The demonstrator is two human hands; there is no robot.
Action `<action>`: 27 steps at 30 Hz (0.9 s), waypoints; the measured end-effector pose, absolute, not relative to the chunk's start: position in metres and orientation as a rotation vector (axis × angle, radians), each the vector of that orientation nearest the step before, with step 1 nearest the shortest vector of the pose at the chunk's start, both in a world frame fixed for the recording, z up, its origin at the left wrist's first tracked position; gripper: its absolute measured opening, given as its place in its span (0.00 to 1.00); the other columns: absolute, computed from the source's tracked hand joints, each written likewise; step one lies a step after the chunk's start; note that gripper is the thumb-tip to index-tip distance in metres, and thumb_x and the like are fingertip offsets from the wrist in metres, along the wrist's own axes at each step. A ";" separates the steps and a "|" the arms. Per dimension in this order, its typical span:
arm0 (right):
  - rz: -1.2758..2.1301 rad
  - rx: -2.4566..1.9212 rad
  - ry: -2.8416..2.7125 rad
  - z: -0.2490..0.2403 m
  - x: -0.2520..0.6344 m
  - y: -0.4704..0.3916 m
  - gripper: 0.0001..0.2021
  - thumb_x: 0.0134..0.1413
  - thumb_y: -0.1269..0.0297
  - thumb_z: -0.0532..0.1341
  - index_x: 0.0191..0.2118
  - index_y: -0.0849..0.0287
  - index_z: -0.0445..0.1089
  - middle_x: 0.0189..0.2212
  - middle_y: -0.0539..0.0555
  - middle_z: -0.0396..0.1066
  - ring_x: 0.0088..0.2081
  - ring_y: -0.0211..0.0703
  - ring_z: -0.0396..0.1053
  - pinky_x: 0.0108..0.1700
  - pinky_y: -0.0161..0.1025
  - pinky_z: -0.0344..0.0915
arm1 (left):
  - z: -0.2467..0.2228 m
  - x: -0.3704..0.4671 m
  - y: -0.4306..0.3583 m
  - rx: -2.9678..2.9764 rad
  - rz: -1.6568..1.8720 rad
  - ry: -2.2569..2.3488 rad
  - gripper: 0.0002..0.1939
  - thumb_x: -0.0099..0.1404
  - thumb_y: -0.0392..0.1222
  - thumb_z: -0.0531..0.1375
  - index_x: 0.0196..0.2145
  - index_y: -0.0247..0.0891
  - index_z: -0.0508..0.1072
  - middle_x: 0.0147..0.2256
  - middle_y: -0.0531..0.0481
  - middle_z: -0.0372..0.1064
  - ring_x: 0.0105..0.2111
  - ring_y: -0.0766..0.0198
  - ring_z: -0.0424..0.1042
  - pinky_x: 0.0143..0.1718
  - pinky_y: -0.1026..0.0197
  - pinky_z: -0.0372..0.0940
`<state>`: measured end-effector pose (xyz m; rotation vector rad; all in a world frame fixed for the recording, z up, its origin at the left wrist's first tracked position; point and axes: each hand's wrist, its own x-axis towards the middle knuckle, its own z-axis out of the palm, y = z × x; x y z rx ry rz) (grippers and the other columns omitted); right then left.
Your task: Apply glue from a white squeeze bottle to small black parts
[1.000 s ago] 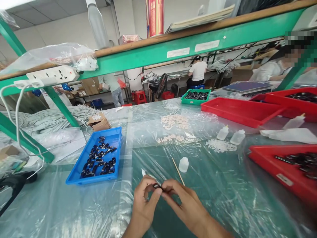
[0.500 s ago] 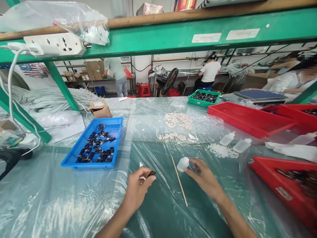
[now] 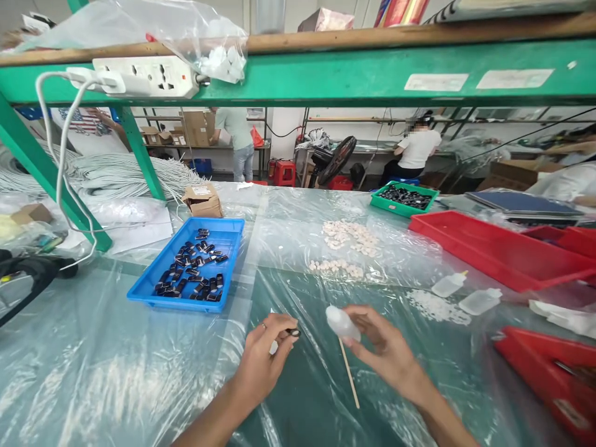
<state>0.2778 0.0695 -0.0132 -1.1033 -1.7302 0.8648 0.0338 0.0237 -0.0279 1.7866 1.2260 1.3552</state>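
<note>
We take the blue plastic tray (image 3: 226,231) on the table (image 3: 116,379) as our landmark; it holds a scatter of small black parts (image 3: 193,271); to its right and slightly nearer us, our left hand (image 3: 263,351) pinches another small black part (image 3: 294,333) between thumb and fingertips; farther right of the tray, our right hand (image 3: 391,357) grips a translucent white squeeze bottle (image 3: 342,324), tilted, with a thin wooden stick (image 3: 350,379) lying partly behind it; also right of the tray, we see loose pale pieces (image 3: 349,238); just behind the tray sits a small cardboard box (image 3: 202,202); beyond it to the right stands a green bin (image 3: 403,211).
</note>
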 end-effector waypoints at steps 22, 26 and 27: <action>0.302 -1.078 -1.905 0.007 0.262 0.017 0.18 0.47 0.56 0.62 0.47 0.45 0.70 0.38 0.51 0.73 0.37 0.38 0.74 0.38 0.25 0.72 | -0.012 0.038 0.019 2.384 1.229 1.283 0.07 0.71 0.38 0.57 0.47 0.43 0.69 0.41 0.51 0.74 0.39 0.66 0.78 0.39 0.67 0.74; 0.376 -1.093 -1.836 0.008 0.260 0.012 0.19 0.46 0.54 0.64 0.46 0.44 0.68 0.38 0.51 0.73 0.38 0.41 0.73 0.35 0.27 0.73 | -0.009 0.040 0.019 2.400 1.201 1.279 0.07 0.72 0.39 0.56 0.47 0.44 0.68 0.39 0.53 0.74 0.39 0.67 0.77 0.40 0.68 0.74; 0.384 -1.083 -1.833 0.008 0.260 0.011 0.17 0.46 0.54 0.64 0.46 0.44 0.68 0.38 0.51 0.73 0.39 0.41 0.73 0.36 0.28 0.73 | -0.009 0.041 0.019 2.398 1.197 1.277 0.07 0.72 0.39 0.56 0.47 0.44 0.68 0.39 0.53 0.74 0.39 0.67 0.77 0.40 0.68 0.74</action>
